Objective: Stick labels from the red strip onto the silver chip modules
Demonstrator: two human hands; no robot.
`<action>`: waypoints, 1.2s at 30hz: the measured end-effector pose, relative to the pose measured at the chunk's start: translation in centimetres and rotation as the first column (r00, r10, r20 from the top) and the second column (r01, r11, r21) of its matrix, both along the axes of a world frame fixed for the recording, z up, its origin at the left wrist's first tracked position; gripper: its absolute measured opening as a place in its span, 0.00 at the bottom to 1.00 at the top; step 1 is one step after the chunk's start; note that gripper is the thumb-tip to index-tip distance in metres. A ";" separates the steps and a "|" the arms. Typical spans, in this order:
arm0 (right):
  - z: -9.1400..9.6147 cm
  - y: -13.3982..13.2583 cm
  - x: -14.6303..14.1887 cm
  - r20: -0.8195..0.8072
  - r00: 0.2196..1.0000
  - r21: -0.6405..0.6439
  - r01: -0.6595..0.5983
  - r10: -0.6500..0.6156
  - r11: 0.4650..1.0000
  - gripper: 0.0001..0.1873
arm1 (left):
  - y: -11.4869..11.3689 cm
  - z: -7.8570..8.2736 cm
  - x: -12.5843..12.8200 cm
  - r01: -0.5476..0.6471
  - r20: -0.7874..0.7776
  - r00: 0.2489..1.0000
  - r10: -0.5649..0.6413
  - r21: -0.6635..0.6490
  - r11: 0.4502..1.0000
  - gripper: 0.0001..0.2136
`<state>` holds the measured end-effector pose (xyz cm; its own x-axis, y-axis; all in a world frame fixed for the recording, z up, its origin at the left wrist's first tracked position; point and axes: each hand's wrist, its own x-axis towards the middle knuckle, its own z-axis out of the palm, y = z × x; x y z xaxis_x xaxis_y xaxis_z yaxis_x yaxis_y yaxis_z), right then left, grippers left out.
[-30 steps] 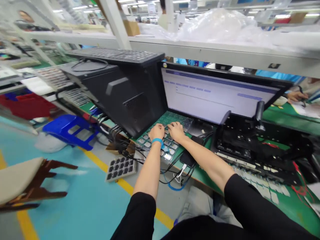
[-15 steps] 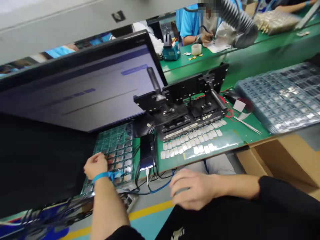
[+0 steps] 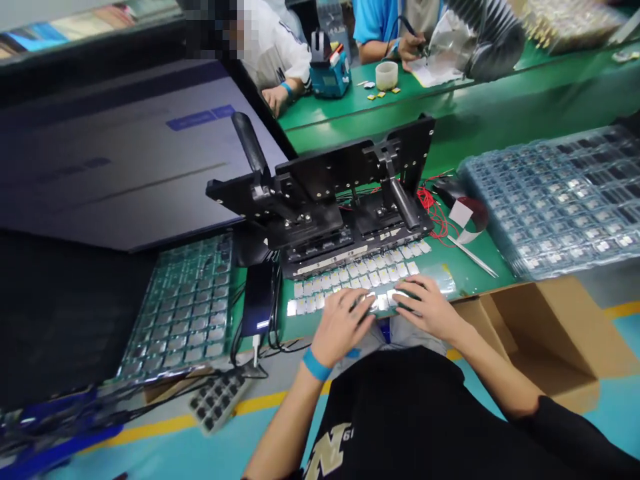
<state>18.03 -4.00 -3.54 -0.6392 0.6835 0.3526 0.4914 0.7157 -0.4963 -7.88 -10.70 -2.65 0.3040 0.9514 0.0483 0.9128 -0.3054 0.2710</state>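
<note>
My left hand (image 3: 345,323), with a blue band at the wrist, is over the front edge of the green bench. Its fingers are stretched out and apart, with the tips at the small silver-white square pieces (image 3: 381,302) in the front row. From the other side my right hand (image 3: 427,307) reaches the same row, fingers spread over the pieces. Neither hand visibly lifts anything; the fingers partly hide what is under them. Behind the rows stands a black test fixture (image 3: 320,230) with its hinged lids raised and two lever handles.
Left of the pieces lie a phone (image 3: 259,297) on a cable and a clear tray (image 3: 193,307) of square parts below a monitor (image 3: 150,153). Tweezers (image 3: 474,257), red wires (image 3: 434,212) and stacked clear trays (image 3: 555,200) are at right. A cardboard box (image 3: 540,340) stands below. Co-workers sit opposite.
My left hand has left the clear tray at left and moved right to the rows of pieces. My right hand has risen from my lap onto the bench. The view has shifted right.
</note>
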 end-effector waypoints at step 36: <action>4.0 11.1 -8.9 -0.150 0.980 0.243 -0.088 0.127 0.966 0.09 | 9.7 1.3 -4.2 -0.456 0.324 0.878 0.352 0.346 0.820 0.13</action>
